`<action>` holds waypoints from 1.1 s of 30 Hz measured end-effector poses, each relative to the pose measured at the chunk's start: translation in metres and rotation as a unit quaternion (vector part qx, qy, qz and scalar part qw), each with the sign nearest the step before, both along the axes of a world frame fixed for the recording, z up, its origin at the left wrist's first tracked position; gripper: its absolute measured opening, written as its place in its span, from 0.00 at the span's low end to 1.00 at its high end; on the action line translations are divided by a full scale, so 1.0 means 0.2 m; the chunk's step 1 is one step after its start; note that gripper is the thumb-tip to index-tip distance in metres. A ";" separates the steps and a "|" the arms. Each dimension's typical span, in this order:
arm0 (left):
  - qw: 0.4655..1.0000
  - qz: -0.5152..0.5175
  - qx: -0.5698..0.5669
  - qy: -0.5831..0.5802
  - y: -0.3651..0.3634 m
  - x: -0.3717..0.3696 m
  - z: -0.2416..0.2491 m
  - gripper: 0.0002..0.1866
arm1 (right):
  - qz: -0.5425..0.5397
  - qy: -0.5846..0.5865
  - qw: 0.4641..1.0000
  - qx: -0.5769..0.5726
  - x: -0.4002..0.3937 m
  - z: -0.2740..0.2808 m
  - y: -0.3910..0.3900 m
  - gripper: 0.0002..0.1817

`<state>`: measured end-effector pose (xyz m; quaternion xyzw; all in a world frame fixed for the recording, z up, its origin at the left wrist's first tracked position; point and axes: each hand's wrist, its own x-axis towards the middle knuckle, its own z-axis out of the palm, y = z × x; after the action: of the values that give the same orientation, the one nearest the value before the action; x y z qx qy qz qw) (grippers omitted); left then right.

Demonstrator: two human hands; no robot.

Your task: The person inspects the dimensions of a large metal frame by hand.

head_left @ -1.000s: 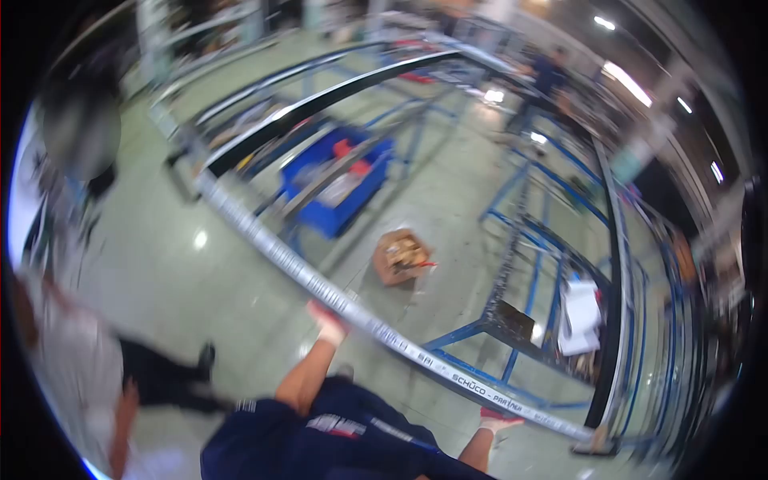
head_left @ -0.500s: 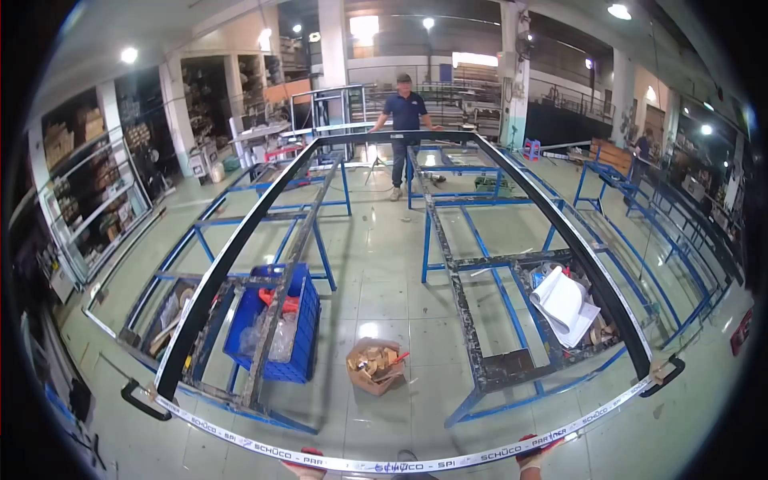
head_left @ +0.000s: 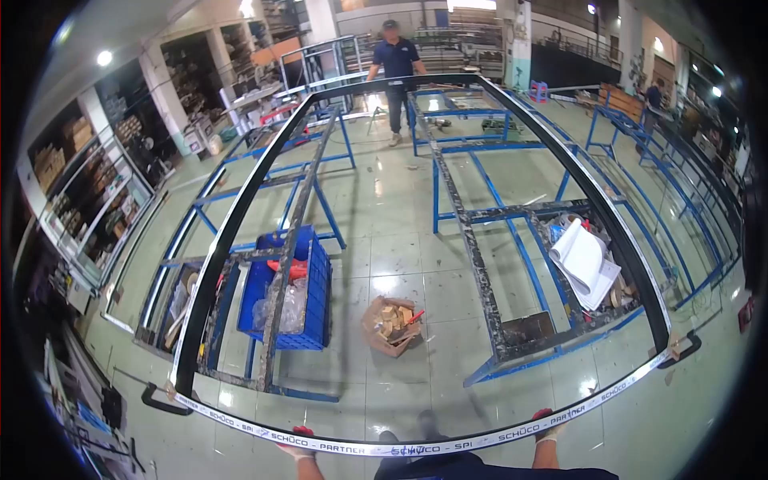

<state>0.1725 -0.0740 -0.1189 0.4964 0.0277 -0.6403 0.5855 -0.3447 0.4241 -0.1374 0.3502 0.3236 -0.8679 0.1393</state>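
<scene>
Head view looks down the length of a large black rectangular frame [head_left: 240,216] that lies flat across blue steel trestles [head_left: 512,216], a support that keeps it level at working height and leaves its long rails reachable from either end. Its near rail [head_left: 416,445], wrapped in white protective tape printed with a maker's name, runs across the bottom of the picture, and both hands grip it from below, set well apart on either side of the body, which would spread the load of so long a piece. The left hand [head_left: 298,438] and the right hand [head_left: 547,422] wear red-tipped work gloves and each is closed around the rail. At the far end another person [head_left: 397,68] stands with arms spread on the opposite rail, matching the hold. Black clamps [head_left: 164,398] sit at the near corners, seemingly holding the joints. Under the frame stand a blue plastic crate [head_left: 308,296], a roll of white sheets [head_left: 582,260], and, on the tiled floor [head_left: 392,200], a small open cardboard box [head_left: 392,324] of wooden bits.
</scene>
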 end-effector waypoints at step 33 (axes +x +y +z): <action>0.995 -0.021 0.061 0.073 -0.50 0.59 0.64 0.32 | 0.011 0.012 0.992 0.123 0.46 0.68 -0.32 0.44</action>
<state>0.2914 -0.1740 0.0094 0.4836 0.0988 -0.6843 0.5368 -0.2529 0.3603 -0.0014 0.3505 0.4336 -0.8240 0.1006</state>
